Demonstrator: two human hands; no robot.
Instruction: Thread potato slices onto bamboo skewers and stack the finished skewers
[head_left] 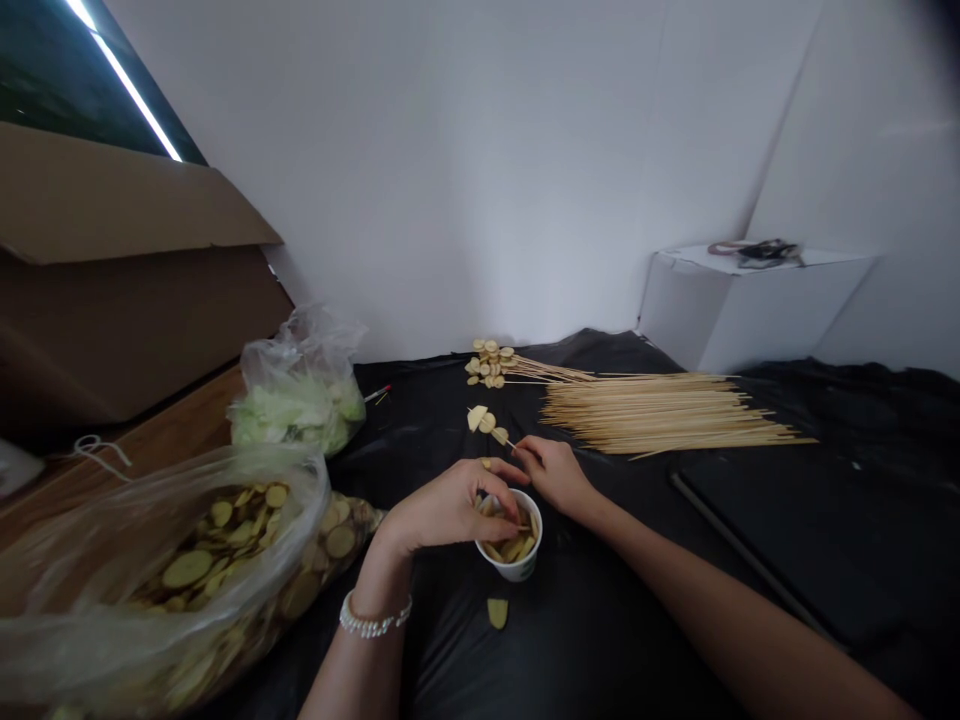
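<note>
Here, mid-frame, right fingers (531, 455) pinching potato-slice skewer (487, 423), probably steadying it; left fingers (487, 526) curling inside paper cup (517, 572), hold unclear.

1 brown carton (135, 325) (left); 1 white box (684, 308) right

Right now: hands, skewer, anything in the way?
Left hand reaching into cup, partly hiding cup slices. Right hand gripping skewer, threaded slices at far end. Loose slice near cup.
</note>
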